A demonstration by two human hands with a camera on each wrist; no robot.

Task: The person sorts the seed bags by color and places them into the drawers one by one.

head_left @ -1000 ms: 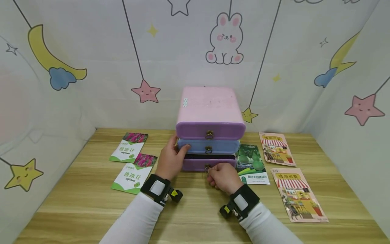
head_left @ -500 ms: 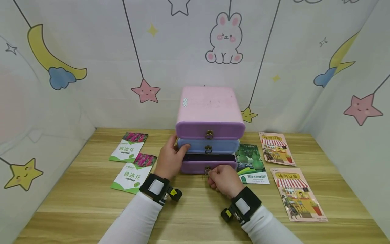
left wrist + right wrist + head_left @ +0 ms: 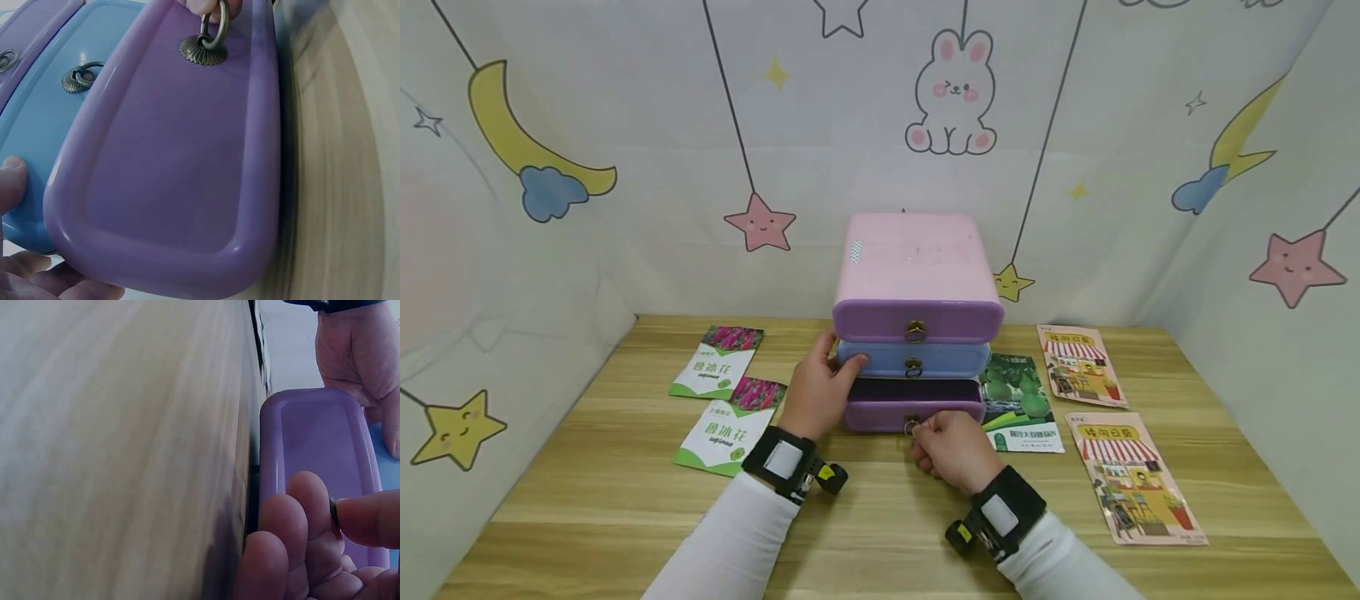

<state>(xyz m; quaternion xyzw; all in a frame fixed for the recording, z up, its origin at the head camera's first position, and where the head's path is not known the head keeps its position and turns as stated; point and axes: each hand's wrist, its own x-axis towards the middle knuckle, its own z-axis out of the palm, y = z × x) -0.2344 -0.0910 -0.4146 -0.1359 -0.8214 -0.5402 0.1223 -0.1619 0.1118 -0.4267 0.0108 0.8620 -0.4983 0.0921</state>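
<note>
Holding the bottom purple drawer [image 3: 876, 416] partway out of the cabinet [image 3: 917, 254] by its brass ring [image 3: 223, 31], pinched in the right hand [image 3: 955, 450]; gripping the cabinet's side with the left hand [image 3: 816, 396], with thumb [image 3: 857, 364] on the blue drawer [image 3: 887, 359]; on a wooden table [image 3: 880, 533], between packets [image 3: 711, 367]

Illumination here is soft and even, with narrow glare along the rounded rim of the lower purple drawer [image 3: 169, 162], a diffuse shadow beside the right hand [image 3: 958, 450], and a tabletop [image 3: 112, 450] blurred in the right wrist view, bowed in the left.
</note>
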